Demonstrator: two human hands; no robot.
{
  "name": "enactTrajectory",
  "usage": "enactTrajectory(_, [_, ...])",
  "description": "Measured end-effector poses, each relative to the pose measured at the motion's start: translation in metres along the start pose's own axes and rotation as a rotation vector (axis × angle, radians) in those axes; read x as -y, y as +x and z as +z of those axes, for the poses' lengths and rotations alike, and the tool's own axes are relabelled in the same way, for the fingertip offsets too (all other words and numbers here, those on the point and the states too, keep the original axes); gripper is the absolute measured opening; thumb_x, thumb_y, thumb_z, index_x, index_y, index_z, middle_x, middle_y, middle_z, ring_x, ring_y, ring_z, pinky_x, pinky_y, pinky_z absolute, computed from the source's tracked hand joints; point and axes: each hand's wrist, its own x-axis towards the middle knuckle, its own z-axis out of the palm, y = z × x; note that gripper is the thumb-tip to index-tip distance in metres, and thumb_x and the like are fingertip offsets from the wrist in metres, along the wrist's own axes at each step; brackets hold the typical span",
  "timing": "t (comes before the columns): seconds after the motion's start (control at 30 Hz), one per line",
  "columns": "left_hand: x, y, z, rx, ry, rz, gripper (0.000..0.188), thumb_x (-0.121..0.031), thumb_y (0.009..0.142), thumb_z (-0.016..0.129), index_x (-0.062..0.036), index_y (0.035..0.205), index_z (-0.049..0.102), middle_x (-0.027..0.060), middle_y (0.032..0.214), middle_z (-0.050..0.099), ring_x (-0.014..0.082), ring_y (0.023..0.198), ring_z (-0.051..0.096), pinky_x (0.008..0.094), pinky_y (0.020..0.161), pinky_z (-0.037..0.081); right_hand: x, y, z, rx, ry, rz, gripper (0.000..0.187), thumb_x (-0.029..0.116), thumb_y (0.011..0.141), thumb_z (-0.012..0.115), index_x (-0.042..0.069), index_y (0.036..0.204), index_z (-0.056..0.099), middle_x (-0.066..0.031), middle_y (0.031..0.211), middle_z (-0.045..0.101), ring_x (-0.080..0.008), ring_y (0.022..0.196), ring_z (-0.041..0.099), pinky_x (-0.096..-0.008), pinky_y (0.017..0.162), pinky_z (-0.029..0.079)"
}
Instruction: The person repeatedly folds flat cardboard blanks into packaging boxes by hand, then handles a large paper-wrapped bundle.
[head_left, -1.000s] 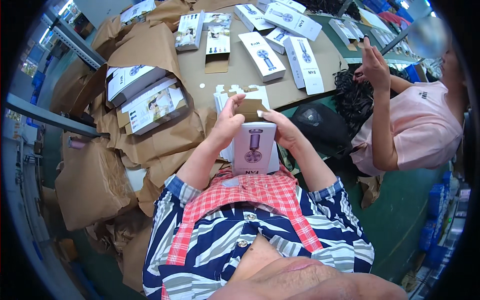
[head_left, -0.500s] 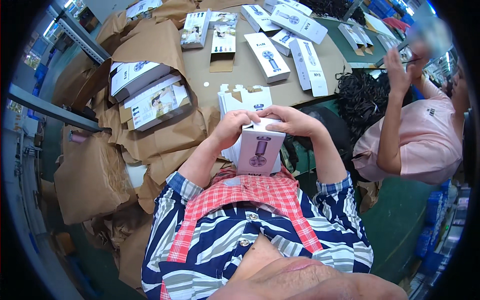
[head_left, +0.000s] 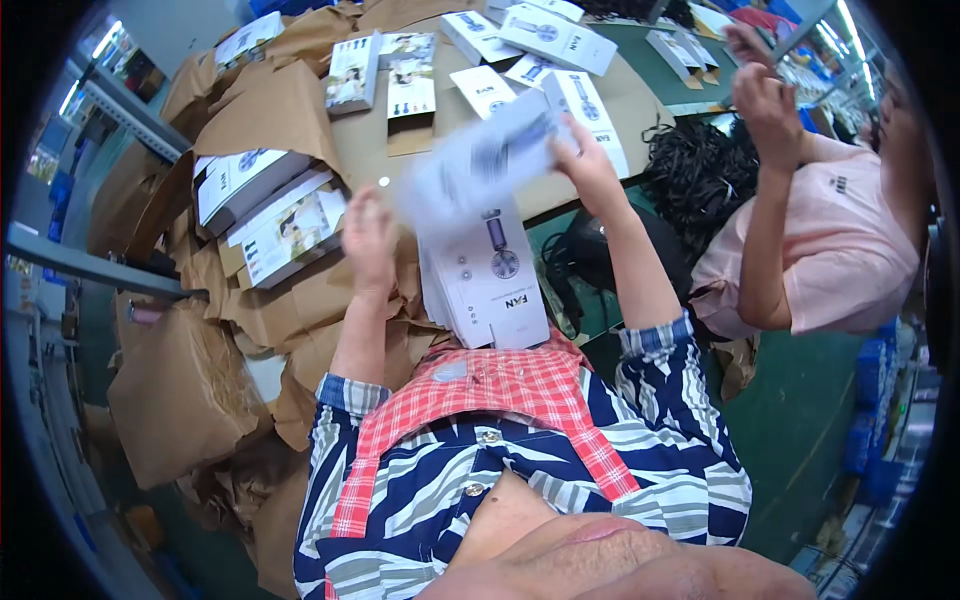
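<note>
White smooth card, motion-blurred: the box (head_left: pixel 480 165) is up over the flat carton stack (head_left: pixel 490 280), its R end clamped btwn thumb & fingers of the R hand (head_left: pixel 595 175). L hand (head_left: pixel 368 240) is just beside the L end, fingers blurry but loose, nothing in it that shows. Progress, judging by layout: several boxes (head_left: pixel 555 38) already shaped on the tan table (head_left: pixel 365 140), more inside the brown paper (head_left: pixel 265 115); the stack, thin layers w/ printed faces, is prob. what's left, count unclear. Held box looks formed, but can't tell if its ends are closed. Shaped ones = long, straight-edged blocks, one w/ a raw brown flap (head_left: pixel 410 138) sticking out. Paper's matte, creased, crumpled.
</note>
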Motion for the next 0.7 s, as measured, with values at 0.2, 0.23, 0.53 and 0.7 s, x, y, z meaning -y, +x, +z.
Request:
enactTrajectory(0.2, [0.052, 0.000, 0.021, 0.108, 0.566, -0.201, 0.051, -0.025, 0.088, 0.047, 0.0042, 0.127, 0.032, 0.0201, 0.119, 0.048, 0.0287, 0.111, 0.046, 0.0368, 0.093, 0.036, -0.108, 0.025, 0.049, 0.208, -0.742, 0.061, 0.068, 0.036, 0.076, 0.060, -0.005, 0.124, 0.034, -0.0306, 0.109, 0.052, -0.0409, 0.105, 0.050, -0.0408, 0.089, 0.041])
enactTrajectory(0.23, [0.055, -0.004, 0.028, 0.188, 0.569, -0.193, 0.060, -0.028, 0.087, 0.049, 0.0046, 0.131, 0.025, 0.0250, 0.122, 0.045, 0.0328, 0.115, 0.044, 0.0378, 0.095, 0.034, -0.117, 0.014, 0.062, 0.098, -0.567, 0.006, 0.067, 0.034, 0.080, 0.059, -0.004, 0.127, 0.031, -0.0285, 0.115, 0.049, -0.0391, 0.109, 0.048, -0.0388, 0.093, 0.038])
enactTrajectory(0.53, [-0.028, -0.042, 0.015, 0.239, -0.116, -0.413, 0.034, -0.013, 0.089, 0.053, -0.0009, 0.119, 0.043, 0.0097, 0.106, 0.054, 0.0154, 0.096, 0.054, 0.0281, 0.081, 0.045, -0.001, -0.075, 0.046, 0.242, -0.316, -0.224, 0.051, 0.017, 0.086, 0.054, -0.003, 0.128, 0.034, -0.0229, 0.107, 0.056, -0.0324, 0.096, 0.058, -0.0330, 0.083, 0.045])
enactTrajectory(0.7, [-0.037, -0.044, 0.034, 0.272, -0.152, -0.387, 0.041, -0.013, 0.089, 0.052, -0.0018, 0.125, 0.036, 0.0122, 0.113, 0.052, 0.0174, 0.098, 0.054, 0.0298, 0.082, 0.046, -0.013, -0.092, 0.073, -0.050, -0.636, -0.600, 0.063, 0.016, 0.084, 0.056, -0.010, 0.130, 0.022, -0.0284, 0.122, 0.042, -0.0435, 0.111, 0.043, -0.0415, 0.095, 0.035])
